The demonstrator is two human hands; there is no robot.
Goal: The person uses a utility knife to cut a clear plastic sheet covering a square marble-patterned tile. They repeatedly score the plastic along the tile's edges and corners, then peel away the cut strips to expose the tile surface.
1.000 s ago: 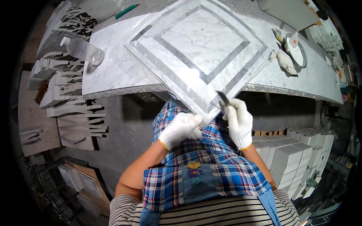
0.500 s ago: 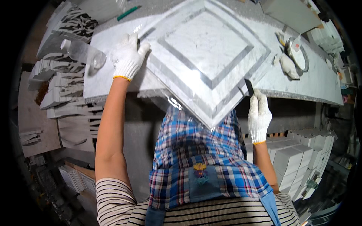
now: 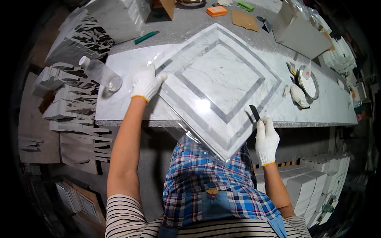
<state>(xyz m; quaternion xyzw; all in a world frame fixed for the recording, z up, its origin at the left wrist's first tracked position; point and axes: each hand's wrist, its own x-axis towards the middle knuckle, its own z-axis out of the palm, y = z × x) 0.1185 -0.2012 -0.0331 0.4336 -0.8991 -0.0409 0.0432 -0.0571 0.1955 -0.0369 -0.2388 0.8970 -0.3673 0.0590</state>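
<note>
While the left hand lies flat and open on the corner of the square marble tile, the right hand is closed around a dark blade at its edge. One tile corner hangs off the counter, hiding the lap.

A clear plastic bottle lay on the marble bench; beyond it, a green marker and an orange block.

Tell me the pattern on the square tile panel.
White marble tile panel with nested grey square bands, clearest in the head view.
</note>
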